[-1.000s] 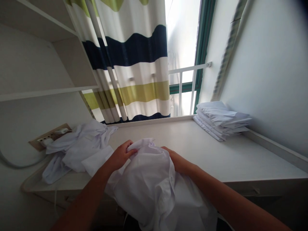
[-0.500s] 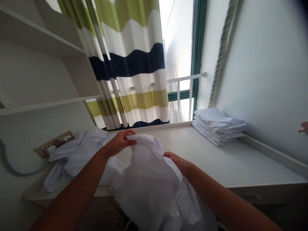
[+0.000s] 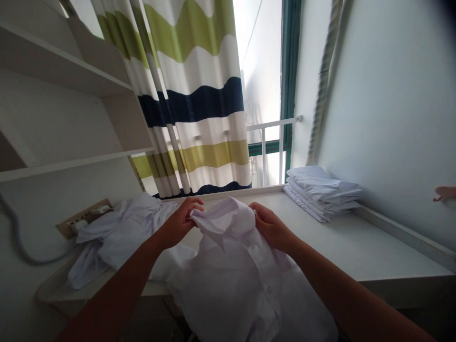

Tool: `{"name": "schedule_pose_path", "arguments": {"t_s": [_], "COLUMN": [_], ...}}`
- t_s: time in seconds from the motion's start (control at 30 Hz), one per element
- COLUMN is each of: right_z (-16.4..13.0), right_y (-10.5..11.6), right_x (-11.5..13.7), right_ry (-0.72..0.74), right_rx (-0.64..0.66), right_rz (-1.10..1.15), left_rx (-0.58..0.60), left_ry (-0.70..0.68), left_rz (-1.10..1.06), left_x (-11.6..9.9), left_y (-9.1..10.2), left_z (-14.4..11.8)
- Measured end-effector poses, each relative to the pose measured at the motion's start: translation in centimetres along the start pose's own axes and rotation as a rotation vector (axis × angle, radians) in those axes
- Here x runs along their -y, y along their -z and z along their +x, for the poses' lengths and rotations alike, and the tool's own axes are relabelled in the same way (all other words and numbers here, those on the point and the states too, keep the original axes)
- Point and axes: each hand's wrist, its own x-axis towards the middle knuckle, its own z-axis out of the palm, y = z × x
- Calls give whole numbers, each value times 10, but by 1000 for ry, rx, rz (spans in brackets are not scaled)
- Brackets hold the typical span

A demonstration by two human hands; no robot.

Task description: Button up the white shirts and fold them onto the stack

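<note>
A white button-up shirt (image 3: 228, 275) hangs between my hands at the desk's front edge, its collar up and its button strip facing me. My left hand (image 3: 183, 218) pinches the left end of the collar. On the other side, my right hand (image 3: 269, 225) grips the collar's right end, fingers closed on the cloth. The lower part of the shirt drops below the desk edge and out of the picture. Left of my hands, a loose heap of white garments (image 3: 124, 228) lies on the desk. Folded white shirts (image 3: 320, 192) are stacked at the back right.
The white desk (image 3: 320, 251) runs along the window, with a raised edge at the right wall. A power outlet strip (image 3: 83, 218) with plugs and a grey cable (image 3: 21, 247) sit at the left. Shelves (image 3: 64, 114) overhang the left side; a striped curtain (image 3: 203, 104) hangs behind.
The shirt's collar has come up and opened out, showing the button strip. My right hand has risen to the collar's right end. The view has tilted slightly.
</note>
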Motion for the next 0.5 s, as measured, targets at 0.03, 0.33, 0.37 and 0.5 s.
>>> {"name": "schedule_pose_path", "arguments": {"t_s": [0.03,0.33,0.37,0.5], "right_z": [0,5,6,9], "right_y": [1,8,9,15], "right_x": [6,43,47,63], "right_ry": [22,55,66,83], "right_rx": [-3,-59,-52,-52], "right_rz": [-30,-55,-84,-190], "left_rx": [-26,121,126,140], "left_ry": [-59,-198,-196,-188], "left_rz": [-25,329,341,377], "left_x": [-4,-59,-62,-72], "left_y": [-1,19,20,30], "left_z": [-3,-9,-7,-1]}}
